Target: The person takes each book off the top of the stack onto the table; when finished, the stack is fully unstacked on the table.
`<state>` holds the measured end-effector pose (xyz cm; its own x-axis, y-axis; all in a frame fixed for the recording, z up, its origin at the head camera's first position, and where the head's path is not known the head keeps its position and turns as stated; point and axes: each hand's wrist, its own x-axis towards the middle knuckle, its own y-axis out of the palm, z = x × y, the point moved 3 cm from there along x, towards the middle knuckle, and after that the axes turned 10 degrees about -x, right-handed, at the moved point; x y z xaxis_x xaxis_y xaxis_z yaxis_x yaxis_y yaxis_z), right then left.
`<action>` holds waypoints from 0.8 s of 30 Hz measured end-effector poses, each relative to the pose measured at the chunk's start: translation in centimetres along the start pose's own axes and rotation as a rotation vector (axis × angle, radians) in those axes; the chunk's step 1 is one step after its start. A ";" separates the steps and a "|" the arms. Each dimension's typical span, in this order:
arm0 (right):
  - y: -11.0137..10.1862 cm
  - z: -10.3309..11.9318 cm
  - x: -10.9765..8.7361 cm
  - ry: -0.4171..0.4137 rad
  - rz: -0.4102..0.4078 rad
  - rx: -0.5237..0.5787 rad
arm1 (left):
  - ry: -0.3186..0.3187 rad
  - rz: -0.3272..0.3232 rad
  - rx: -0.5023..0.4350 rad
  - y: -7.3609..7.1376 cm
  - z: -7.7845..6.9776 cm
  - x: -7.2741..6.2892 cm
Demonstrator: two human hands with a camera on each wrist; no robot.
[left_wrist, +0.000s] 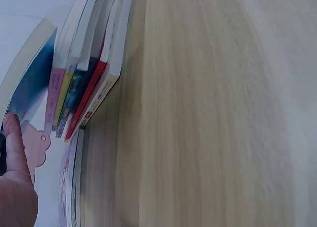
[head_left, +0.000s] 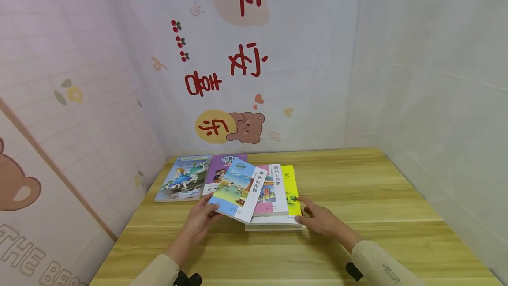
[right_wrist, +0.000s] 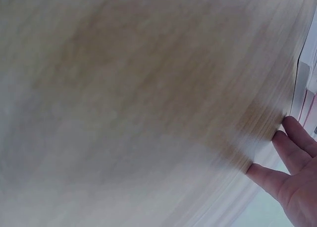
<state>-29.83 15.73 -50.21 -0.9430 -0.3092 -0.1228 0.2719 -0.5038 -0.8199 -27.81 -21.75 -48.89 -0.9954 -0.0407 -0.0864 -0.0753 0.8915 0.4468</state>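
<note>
Storybook and purple book seem set out left of the remaining stack, left hand pinching a blue-and-white book over its left edge, right hand, fingers spread, touching its right side.

Left grip is pinching, thumb lying uppermost; right grip is holding fingers apart; forearms are slanting inward.

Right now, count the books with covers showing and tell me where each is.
5: blue book at far left, purple book beside it, tilted book in the left hand, then pink book and yellow book on the pile. More lie beneath, covers hidden.
</note>
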 end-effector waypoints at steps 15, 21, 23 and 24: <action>0.0 0.2 0.0 -0.022 -0.001 -0.023 | 0.027 -0.033 -0.056 -4.3 -3.2 -2.5; 0.1 0.2 0.1 -0.028 -0.006 -0.038 | 0.060 -0.016 -0.083 -6.1 -4.8 -3.4; 0.1 0.1 0.1 -0.025 -0.009 -0.045 | 0.071 -0.005 -0.089 -6.7 -5.2 -3.6; 0.1 0.1 0.1 -0.023 -0.010 -0.046 | 0.075 -0.004 -0.091 -6.9 -5.5 -3.8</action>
<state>-29.91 15.55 -50.23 -0.9409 -0.3229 -0.1019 0.2528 -0.4696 -0.8459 -23.85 -30.25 -46.80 -0.9965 -0.0804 -0.0231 -0.0805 0.8467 0.5259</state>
